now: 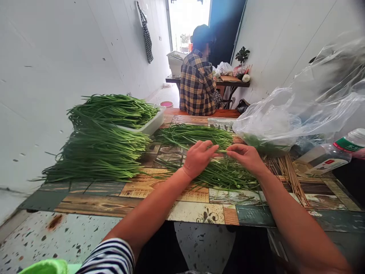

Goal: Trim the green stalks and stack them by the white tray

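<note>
Over the middle of the table, my left hand (200, 158) is closed around the green stems of a few Chinese chives (221, 151). My right hand (245, 156) pinches the pale ends of the same chives between thumb and fingertips. Behind my hands lies a loose pile of chives (196, 133). Below them spreads a messier heap of chives and leaf scraps (228, 175). To the left, a large stack of aligned chives (105, 152) rests on the table, their pale ends facing right.
More chives fill a white plastic tub (155, 121) at the back left. At right are a clear plastic bag (268, 118), thin wooden skewers (292, 177) and a tilted bottle (322, 160). A person in a plaid shirt (196, 83) sits beyond the table (159, 186).
</note>
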{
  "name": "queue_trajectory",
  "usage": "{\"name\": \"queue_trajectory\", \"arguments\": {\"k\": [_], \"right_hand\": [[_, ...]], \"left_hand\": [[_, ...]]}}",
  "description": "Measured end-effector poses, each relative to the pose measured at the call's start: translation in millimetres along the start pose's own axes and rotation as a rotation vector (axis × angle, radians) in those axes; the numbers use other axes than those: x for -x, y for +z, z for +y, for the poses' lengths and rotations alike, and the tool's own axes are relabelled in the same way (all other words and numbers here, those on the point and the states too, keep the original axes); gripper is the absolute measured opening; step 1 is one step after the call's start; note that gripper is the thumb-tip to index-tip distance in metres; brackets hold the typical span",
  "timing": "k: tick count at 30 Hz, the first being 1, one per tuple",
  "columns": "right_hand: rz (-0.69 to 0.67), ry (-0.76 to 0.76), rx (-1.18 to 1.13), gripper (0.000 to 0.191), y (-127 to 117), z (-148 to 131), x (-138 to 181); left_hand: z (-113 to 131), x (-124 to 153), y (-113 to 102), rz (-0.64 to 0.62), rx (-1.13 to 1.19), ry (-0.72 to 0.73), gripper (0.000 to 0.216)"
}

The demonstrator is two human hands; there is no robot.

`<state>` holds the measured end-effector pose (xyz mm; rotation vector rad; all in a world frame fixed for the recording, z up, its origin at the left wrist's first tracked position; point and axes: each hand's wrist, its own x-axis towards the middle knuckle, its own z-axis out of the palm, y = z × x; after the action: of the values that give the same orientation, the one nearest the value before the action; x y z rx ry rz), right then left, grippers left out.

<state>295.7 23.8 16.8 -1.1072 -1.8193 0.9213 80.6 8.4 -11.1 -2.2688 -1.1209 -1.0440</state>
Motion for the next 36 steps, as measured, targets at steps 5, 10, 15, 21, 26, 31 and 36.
{"name": "queue_trajectory", "arguments": {"k": [5,10,15,21,26,31,36], "right_hand": [[-0.041,-0.036,0.0,0.037,4.8,-5.9,1.8],[-0.031,-0.255,0.243,0.024,16.2,-9.9,6.0],[-0.105,-0.274,0.602,0.018,13.8,11.9,3.3],[-0.087,-0.149,0.797,0.026,-12.1,27.3,-3.1],[0.019,-0.376,0.729,0.03,7.4,6.7,-0.5],[-0.116,-0.238,0.451,0.034,23.7,9.1,1.6],[-0.016,0.151,-0.027,0.049,8.4,20.7,-4.5]], "left_hand": [[5.7,-2.4,-2.3,0.006,0.049,0.054,0.024],[7.7,-0.1,-0.4,-0.085,0.124,0.023,0.024],[11.0,-0.3,-0.9,-0.178,0.09,0.012,0.027],[0.6,2.6,3.4,-0.224,0.0,-0.083,0.023],[0.6,3.5,5.6,-0.283,0.044,-0.04,0.023],[6.1,-0.4,-1.8,-0.249,0.067,0.039,0.027],[6.1,-2.6,-6.0,-0.163,0.027,0.029,0.029]]}}
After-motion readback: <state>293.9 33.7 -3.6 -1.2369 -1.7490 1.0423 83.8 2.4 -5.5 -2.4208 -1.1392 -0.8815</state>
